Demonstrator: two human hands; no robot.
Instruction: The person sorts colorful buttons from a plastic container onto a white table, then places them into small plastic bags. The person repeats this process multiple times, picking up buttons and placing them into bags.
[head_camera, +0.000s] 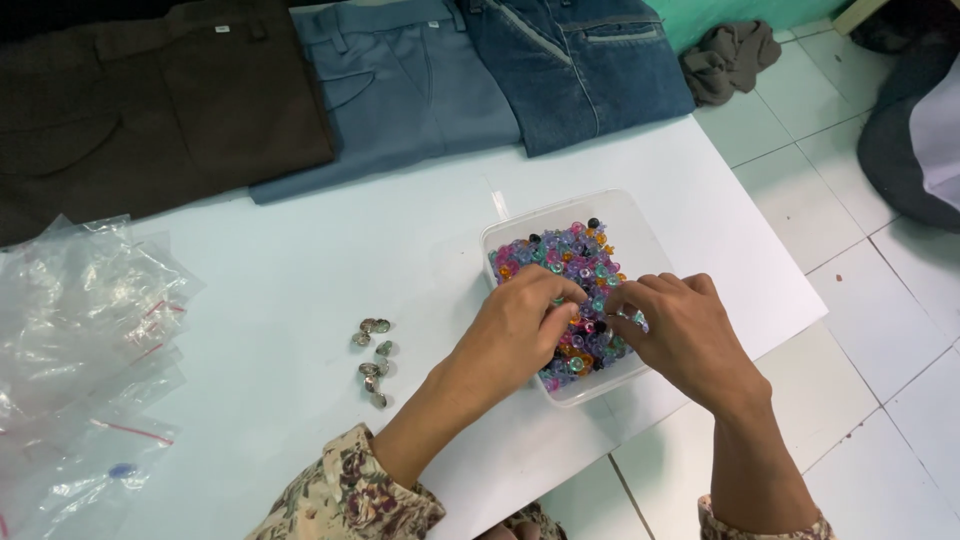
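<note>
On the white table (300, 290), a clear tub (625, 215) of beads (570, 260) runs long-axis away; left hand (515, 330) and right hand (680, 330) dig in, fingers curled, grip hidden.

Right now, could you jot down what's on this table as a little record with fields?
Surface: white table on a tiled floor
Container: clear plastic tub filled with small multicoloured beads
Left hand: fingers down in the beads
Right hand: fingers down in the beads; the grip of either hand is hidden
Beside the tub: small cluster of silver metal buttons
Left edge: clear plastic bags
Far edge: three folded trousers, brown, grey-blue and denim
</note>
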